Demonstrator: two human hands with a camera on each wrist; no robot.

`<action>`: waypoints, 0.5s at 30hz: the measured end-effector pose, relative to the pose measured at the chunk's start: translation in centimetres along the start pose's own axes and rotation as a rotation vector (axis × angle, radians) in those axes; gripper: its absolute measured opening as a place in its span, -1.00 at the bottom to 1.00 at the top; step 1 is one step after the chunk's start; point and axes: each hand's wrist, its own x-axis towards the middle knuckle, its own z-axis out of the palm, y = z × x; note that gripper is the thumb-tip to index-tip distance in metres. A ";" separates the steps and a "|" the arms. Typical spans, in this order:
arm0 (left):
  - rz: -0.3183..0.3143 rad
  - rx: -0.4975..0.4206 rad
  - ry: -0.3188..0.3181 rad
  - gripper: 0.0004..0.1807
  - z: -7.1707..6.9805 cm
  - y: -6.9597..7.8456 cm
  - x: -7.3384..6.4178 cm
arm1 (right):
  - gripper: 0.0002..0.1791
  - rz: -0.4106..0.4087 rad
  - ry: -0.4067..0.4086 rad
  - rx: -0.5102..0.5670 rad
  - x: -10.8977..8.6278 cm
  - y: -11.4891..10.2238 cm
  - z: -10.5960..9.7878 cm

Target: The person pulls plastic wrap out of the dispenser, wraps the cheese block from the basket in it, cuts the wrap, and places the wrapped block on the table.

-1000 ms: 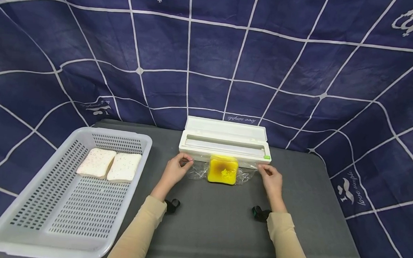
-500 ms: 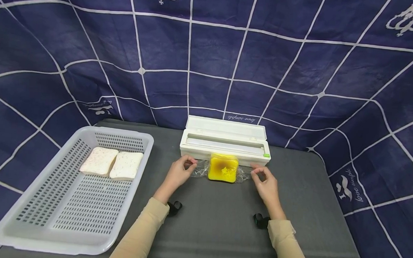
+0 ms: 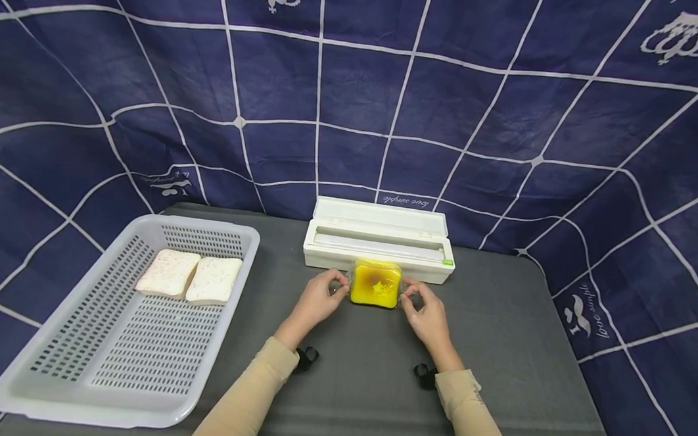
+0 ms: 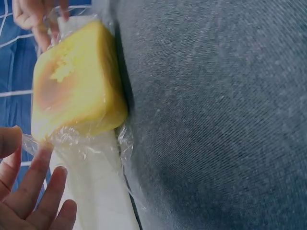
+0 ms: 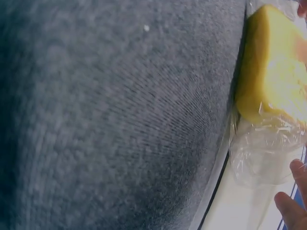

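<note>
A yellow toast-shaped slice (image 3: 376, 286) with a browned centre and a star mark lies in clear cling film (image 4: 79, 141), just in front of the white dispenser. At its left side my left hand (image 3: 316, 303) pinches the gathered film between thumb and index finger; the other fingers spread out in the left wrist view. My right hand (image 3: 429, 320) holds the film at the right side, thumb and index finger close to the slice. Crumpled film (image 5: 266, 143) sticks out beside the slice in the right wrist view, where only some fingertips (image 5: 288, 206) show.
Behind the slice stands the white cling film dispenser (image 3: 426, 271), lid raised, with a green slider at its right end. A grey perforated basket (image 3: 208, 362) on the left holds two pale speckled bread slices (image 3: 212, 280). A blue checked cloth (image 3: 356, 80) hangs behind the grey table (image 3: 369, 390).
Both hands have moved inward from the film's outstretched ends to the sides of the yellow slice, bunching the film. The slice has stayed nearly in place.
</note>
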 end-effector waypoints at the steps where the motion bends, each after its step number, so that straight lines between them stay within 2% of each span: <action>1: 0.003 0.012 -0.004 -0.96 0.1 0.0 0.0 | -0.90 -0.012 0.001 -0.015 0.0 -0.1 0.1; 4: 0.016 0.034 -0.009 -0.94 0.4 -0.1 0.2 | -0.89 -0.030 0.007 -0.045 0.0 -0.1 0.3; 7: 0.012 0.022 0.012 -0.87 0.6 -0.3 0.3 | -0.70 0.005 0.009 -0.043 0.0 0.0 0.4; 11: -0.025 0.013 0.035 -0.49 0.5 -0.7 0.5 | -0.36 0.067 -0.027 -0.065 0.1 0.3 0.1; 15: -0.040 0.070 -0.041 -0.06 0.5 -1.0 0.8 | -0.15 0.105 -0.122 -0.122 0.3 0.7 0.0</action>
